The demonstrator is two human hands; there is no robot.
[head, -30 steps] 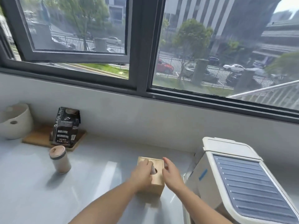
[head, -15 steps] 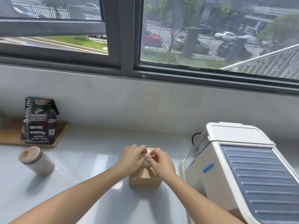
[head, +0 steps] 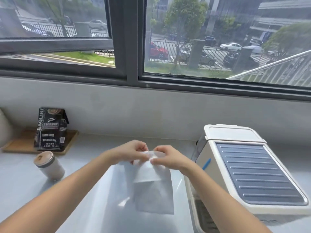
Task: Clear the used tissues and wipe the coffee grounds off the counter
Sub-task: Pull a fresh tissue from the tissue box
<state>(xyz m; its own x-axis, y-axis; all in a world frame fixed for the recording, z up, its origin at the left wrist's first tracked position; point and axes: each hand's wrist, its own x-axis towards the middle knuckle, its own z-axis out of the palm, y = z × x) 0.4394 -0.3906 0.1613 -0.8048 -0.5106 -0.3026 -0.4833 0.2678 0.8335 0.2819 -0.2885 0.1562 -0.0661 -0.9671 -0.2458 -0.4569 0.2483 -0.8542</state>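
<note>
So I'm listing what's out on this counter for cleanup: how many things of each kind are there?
Tissue: 1
Coffee bag: 1
Lidded cup: 1
Wooden tray: 1
White machine: 1
White pot, cut off at the left edge: 1
Total: 6

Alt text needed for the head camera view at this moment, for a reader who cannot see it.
Both hands, left hand and right hand, pinch the top edge of a white tissue held up over a pale counter. A white coffee machine stands to the right; a black coffee bag and lidded cup sit left, below a window.

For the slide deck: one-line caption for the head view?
Both hands, left hand and right hand, hold up a white tissue above the counter.
</note>
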